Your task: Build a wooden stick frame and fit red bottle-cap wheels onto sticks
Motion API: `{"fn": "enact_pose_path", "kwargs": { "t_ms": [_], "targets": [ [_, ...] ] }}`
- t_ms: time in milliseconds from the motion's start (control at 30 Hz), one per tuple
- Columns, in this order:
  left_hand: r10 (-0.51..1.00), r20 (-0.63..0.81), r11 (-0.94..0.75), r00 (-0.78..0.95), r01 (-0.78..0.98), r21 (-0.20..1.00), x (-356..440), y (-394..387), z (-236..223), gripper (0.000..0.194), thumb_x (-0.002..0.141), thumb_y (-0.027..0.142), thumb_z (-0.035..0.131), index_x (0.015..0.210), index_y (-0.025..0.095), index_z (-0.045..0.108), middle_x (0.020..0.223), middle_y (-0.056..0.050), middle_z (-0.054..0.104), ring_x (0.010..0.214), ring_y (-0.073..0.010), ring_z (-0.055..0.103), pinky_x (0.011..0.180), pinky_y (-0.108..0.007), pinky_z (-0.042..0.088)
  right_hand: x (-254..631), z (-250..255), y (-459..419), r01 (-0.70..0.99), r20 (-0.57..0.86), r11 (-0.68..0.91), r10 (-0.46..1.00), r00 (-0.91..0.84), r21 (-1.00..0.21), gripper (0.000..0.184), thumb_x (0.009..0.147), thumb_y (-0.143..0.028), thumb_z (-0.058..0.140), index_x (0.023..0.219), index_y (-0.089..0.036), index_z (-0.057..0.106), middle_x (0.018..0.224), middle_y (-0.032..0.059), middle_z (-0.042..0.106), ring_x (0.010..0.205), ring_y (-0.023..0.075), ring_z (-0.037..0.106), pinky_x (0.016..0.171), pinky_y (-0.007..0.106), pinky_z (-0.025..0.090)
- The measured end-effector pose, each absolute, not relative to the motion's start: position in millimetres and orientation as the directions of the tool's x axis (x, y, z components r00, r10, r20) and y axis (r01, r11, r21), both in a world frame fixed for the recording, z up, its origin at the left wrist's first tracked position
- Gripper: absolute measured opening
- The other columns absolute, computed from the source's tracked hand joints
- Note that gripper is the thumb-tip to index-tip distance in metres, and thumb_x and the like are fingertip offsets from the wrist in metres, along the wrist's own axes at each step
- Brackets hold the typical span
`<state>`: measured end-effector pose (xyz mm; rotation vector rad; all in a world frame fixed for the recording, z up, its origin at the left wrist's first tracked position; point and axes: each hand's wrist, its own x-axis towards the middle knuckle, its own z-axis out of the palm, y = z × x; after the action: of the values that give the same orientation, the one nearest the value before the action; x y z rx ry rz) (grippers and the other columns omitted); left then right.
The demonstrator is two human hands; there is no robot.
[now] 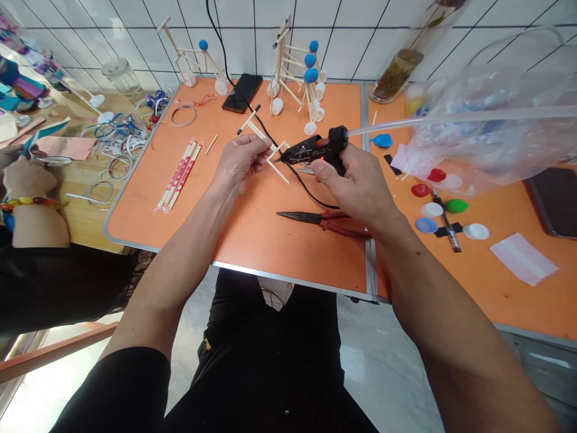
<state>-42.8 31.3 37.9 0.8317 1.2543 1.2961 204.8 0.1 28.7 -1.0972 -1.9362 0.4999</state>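
My left hand (246, 159) pinches a small frame of thin wooden sticks (280, 171), some joined crosswise, with black tips at its far end. In my right hand (354, 180) is a black hot glue gun (311, 149), a small red light glowing on it and a long clear glue stick (406, 122) running out of its back. The gun's nozzle is at the stick frame, close to my left fingertips; whether it touches cannot be made out. Below the gun, red-handled long-nose pliers (315, 220) lie on the orange table (279, 258).
Stick models with blue balls (310, 60) and white wheels stand at the back near a black phone (242, 93). Wrapped chopsticks (180, 174) lie left. Bottle caps (426, 225) and a plastic bag (496, 126) are at right. Another person's hand (29, 177) works at far left.
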Motion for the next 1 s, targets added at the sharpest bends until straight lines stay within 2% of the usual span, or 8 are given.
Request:
{"fn": "enact_pose_path", "kwargs": {
  "t_ms": [100,200,367,500,667,867,1000],
  "targets": [
    [0.967,-0.193,0.155,-0.167,-0.216,0.964,-44,31,39,0.038,0.098,0.015,0.086,0.069,0.021,0.061,0.068,0.004,0.070,0.053,-0.0049,0.055,0.053,-0.016,0.044,207,30,1,0.534,0.484,0.540,0.837,-0.256,-0.651,0.054,0.112,-0.080,0.066,0.109,-0.028,0.081,0.083,0.0040,0.075,0.075,0.0270,0.068,0.082,0.048,0.064],
    [0.966,-0.196,0.160,-0.168,-0.208,0.965,-43,32,39,0.039,0.097,0.015,0.088,0.069,0.020,0.061,0.067,0.004,0.068,0.053,-0.0047,0.055,0.053,-0.016,0.043,211,35,2,0.543,0.483,0.529,0.842,-0.240,-0.652,0.053,0.111,-0.080,0.065,0.110,-0.029,0.080,0.084,0.0039,0.073,0.079,0.0288,0.069,0.083,0.050,0.064],
    [0.970,-0.188,0.155,-0.152,-0.208,0.966,-44,31,39,0.036,0.096,0.016,0.087,0.070,0.020,0.063,0.068,0.004,0.070,0.053,-0.0046,0.056,0.053,-0.015,0.046,221,46,2,0.566,0.473,0.471,0.867,-0.158,-0.676,0.056,0.109,-0.084,0.063,0.095,-0.031,0.070,0.082,0.0058,0.071,0.072,0.0276,0.061,0.076,0.052,0.057],
    [0.976,-0.177,0.146,-0.131,-0.214,0.966,-45,29,39,0.031,0.094,0.015,0.085,0.071,0.020,0.066,0.068,0.003,0.071,0.053,-0.0047,0.056,0.052,-0.015,0.045,223,55,-2,0.513,0.458,0.451,0.880,-0.122,-0.730,0.055,0.108,-0.086,0.067,0.088,-0.034,0.067,0.077,0.0071,0.071,0.073,0.0296,0.062,0.077,0.052,0.053],
    [0.980,-0.155,0.130,-0.129,-0.185,0.974,-45,30,39,0.030,0.092,0.019,0.087,0.071,0.022,0.066,0.072,0.002,0.075,0.055,-0.0060,0.059,0.054,-0.017,0.047,222,61,-4,0.389,0.405,0.408,0.909,-0.095,-0.826,0.049,0.106,-0.078,0.077,0.087,-0.034,0.068,0.080,0.0079,0.073,0.077,0.0287,0.063,0.077,0.051,0.045],
    [0.986,-0.125,0.106,-0.109,-0.162,0.981,-47,31,35,0.029,0.091,0.024,0.089,0.074,0.023,0.066,0.079,0.001,0.079,0.059,-0.0070,0.063,0.055,-0.018,0.047,220,56,-3,0.387,0.372,0.375,0.924,-0.084,-0.842,0.041,0.106,-0.076,0.078,0.089,-0.040,0.071,0.085,0.0080,0.080,0.084,0.0342,0.069,0.084,0.059,0.053],
    [0.988,-0.126,0.109,-0.090,-0.169,0.980,-46,29,36,0.029,0.091,0.026,0.089,0.074,0.023,0.067,0.082,0.001,0.081,0.060,-0.0077,0.064,0.056,-0.020,0.049,218,51,0,0.376,0.384,0.372,0.922,-0.046,-0.849,0.048,0.103,-0.081,0.078,0.093,-0.035,0.073,0.095,0.0083,0.086,0.087,0.0343,0.073,0.085,0.060,0.059]
  ]
}}
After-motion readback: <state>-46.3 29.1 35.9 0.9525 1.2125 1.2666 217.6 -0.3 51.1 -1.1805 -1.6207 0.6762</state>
